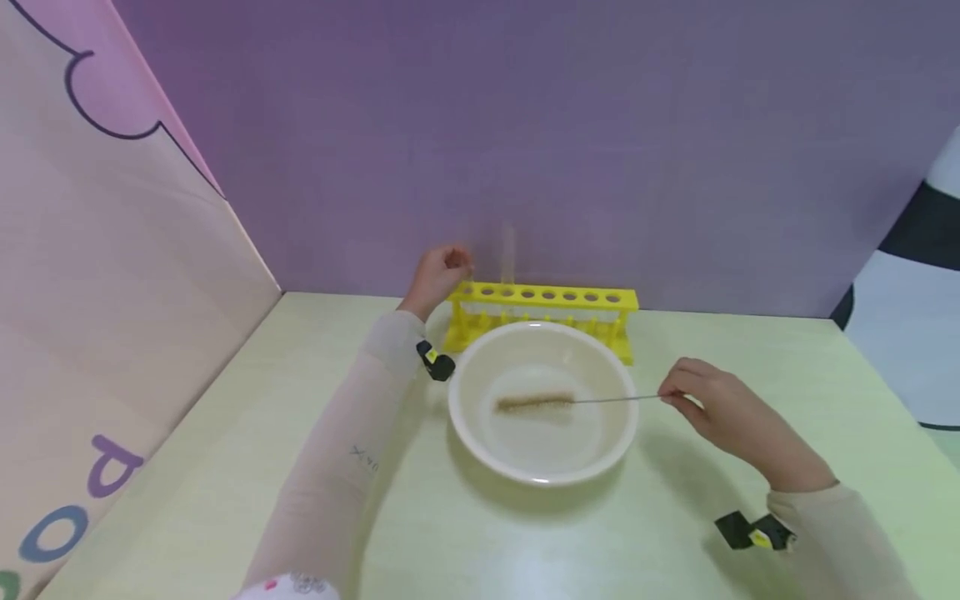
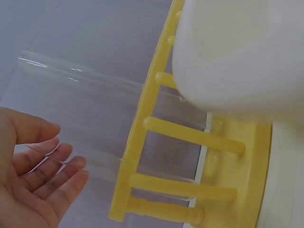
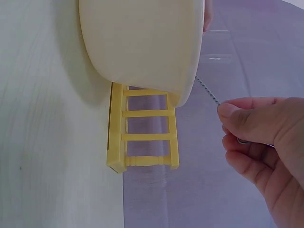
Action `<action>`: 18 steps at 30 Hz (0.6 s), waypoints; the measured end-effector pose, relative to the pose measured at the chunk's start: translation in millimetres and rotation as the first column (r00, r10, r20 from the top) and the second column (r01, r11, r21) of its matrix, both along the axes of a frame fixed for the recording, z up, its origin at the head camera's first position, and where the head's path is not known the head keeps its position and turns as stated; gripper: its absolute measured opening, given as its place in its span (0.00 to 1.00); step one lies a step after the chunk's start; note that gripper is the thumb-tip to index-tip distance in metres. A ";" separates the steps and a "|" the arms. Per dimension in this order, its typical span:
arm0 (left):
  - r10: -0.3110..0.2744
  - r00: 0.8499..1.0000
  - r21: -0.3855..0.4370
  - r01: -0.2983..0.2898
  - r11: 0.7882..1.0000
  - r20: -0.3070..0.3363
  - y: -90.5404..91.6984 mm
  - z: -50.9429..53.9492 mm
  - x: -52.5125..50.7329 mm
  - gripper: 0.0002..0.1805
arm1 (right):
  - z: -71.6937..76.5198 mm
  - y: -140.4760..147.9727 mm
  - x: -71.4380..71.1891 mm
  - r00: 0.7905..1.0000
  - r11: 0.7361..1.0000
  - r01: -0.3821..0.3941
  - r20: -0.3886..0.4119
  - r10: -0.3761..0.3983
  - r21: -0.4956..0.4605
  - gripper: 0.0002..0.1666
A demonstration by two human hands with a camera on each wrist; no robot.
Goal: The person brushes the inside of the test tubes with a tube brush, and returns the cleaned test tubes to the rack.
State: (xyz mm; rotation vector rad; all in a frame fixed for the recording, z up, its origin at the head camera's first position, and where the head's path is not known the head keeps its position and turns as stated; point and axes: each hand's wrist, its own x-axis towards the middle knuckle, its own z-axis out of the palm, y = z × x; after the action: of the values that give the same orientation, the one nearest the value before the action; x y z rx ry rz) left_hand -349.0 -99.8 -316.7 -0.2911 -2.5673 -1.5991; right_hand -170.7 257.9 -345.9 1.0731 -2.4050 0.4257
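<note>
My left hand (image 1: 442,271) is at the left end of a yellow test tube rack (image 1: 555,295). Its thumb and fingers curl round the upper part of a clear test tube (image 2: 102,166) standing in the rack; how firmly they press is hard to see. Beside it, a second clear test tube (image 1: 508,254) stands upright in the rack. My right hand (image 1: 723,408) pinches the thin twisted wire handle (image 3: 207,90) of a test tube brush (image 1: 534,402). The brown bristles are over the inside of a white basin (image 1: 542,481); whether they touch its bottom cannot be told.
The basin stands on a pale table (image 1: 525,542), close in front of the rack and hiding part of its base. A purple panel (image 1: 555,150) rises behind the rack. A printed panel (image 1: 127,250) borders the left side.
</note>
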 end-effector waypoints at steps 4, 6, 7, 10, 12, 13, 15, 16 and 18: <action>-0.001 1.000 -0.022 0.002 1.000 0.006 -1.9 -1.6 -2.0 0.10 | 1.0 -0.3 -0.9 1.000 1.000 -0.006 0.002 0.006 0.013 0.22; -0.007 1.000 -0.033 0.007 0.999 0.000 -3.1 -1.8 -2.9 0.09 | 2.1 -1.1 -1.2 1.000 1.000 -0.008 0.009 0.008 0.019 0.21; -0.007 1.000 -0.042 0.007 0.999 -0.007 -3.8 -2.0 -3.6 0.09 | 2.7 -1.7 -1.3 1.000 1.000 -0.007 0.011 0.007 0.025 0.21; -0.013 1.000 -0.066 0.011 0.998 -0.028 -5.7 -2.7 -3.9 0.10 | 3.6 -3.6 -1.6 1.000 0.999 0.000 0.011 -0.001 0.039 0.19; -0.020 0.999 -0.083 0.016 0.996 -0.043 -6.9 -3.3 -4.8 0.12 | 3.8 -4.6 -2.1 1.000 0.999 0.005 0.007 -0.005 0.044 0.18; -0.023 0.999 -0.089 0.019 0.996 -0.046 -7.4 -3.4 -5.1 0.12 | 4.0 -5.2 -2.4 1.000 0.999 0.008 0.004 -0.008 0.046 0.18; -0.032 0.998 -0.091 0.028 0.995 -0.046 -8.6 -3.5 -5.6 0.13 | 4.0 -6.4 -2.8 1.000 0.999 0.015 -0.003 -0.014 0.049 0.18; -0.035 0.998 -0.094 0.030 0.995 -0.044 -9.2 -3.7 -6.0 0.13 | 4.1 -7.4 -2.8 1.000 0.998 0.021 -0.008 -0.021 0.051 0.17; -0.040 0.999 -0.092 0.037 0.995 -0.035 -10.3 -4.6 -6.5 0.14 | 3.8 -8.7 -2.4 0.999 0.998 0.033 -0.007 -0.033 0.055 0.16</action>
State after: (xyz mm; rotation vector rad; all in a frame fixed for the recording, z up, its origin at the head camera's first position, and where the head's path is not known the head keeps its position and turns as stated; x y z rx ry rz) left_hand -355.5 -110.2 -321.2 -0.3767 -2.6261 -1.4764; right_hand -173.1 249.2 -342.1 1.0551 -2.4387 0.3469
